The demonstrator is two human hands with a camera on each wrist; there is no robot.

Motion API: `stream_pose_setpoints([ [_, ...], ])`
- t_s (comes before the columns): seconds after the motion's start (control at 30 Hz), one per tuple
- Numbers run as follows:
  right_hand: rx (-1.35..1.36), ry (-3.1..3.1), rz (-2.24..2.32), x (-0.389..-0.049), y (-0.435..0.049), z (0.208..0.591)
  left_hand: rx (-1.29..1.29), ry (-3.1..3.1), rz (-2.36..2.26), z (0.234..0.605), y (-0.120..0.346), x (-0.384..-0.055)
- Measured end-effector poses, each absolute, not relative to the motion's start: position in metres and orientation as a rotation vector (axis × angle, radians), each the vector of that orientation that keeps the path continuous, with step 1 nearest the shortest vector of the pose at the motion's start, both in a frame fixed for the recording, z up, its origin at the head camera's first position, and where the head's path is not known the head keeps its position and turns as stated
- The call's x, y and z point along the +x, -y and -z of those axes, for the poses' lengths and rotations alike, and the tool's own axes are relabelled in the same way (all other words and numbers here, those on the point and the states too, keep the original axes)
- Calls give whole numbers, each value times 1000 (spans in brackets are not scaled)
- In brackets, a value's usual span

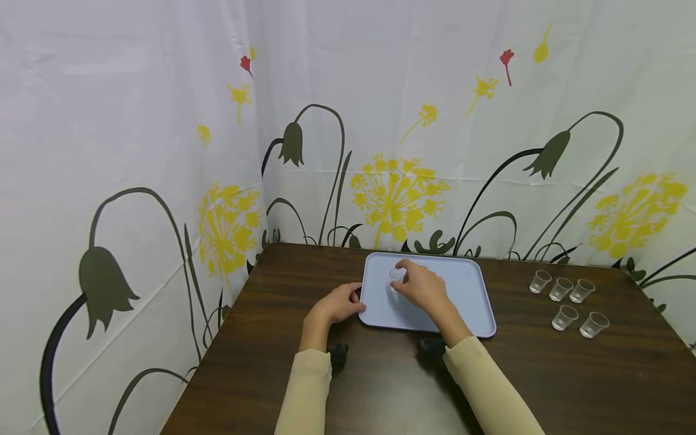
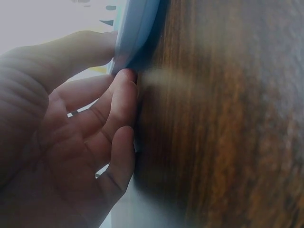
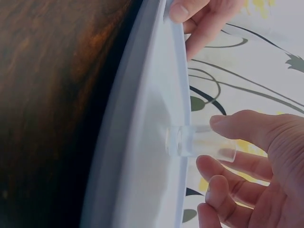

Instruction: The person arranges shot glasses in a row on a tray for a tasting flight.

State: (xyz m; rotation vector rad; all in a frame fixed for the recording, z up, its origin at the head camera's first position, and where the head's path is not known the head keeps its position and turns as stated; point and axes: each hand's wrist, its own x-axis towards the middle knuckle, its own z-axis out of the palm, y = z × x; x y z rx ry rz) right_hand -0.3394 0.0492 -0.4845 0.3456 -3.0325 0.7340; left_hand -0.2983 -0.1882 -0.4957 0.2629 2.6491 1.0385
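Observation:
A light blue tray (image 1: 462,296) lies on the dark wooden table. My left hand (image 1: 338,302) grips its left edge; in the left wrist view the thumb (image 2: 90,47) is on the tray's rim (image 2: 137,33) and the fingers curl at the underside. Over the tray's left part, my right hand (image 1: 426,289) holds a small clear plastic cup (image 3: 190,141) between thumb and fingers. The cup stands upright with its base at the tray surface. Whether its base bears fully on the tray is hard to tell.
Several more clear plastic cups (image 1: 561,290) stand upright on the table right of the tray, in two loose rows. A white curtain (image 1: 380,72) with printed flowers hangs behind and to the left of the table (image 1: 380,386).

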Motion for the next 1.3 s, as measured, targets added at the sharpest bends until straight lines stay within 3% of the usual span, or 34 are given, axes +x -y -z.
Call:
stream_pose_setpoints([
  [0.67,285,3027,-606,-308,-105,457,234,-2678,-1036,504,189,-303],
  [1.3,38,3065,-608,-283,-204,434,253,-2676,-1051,502,188,-302],
])
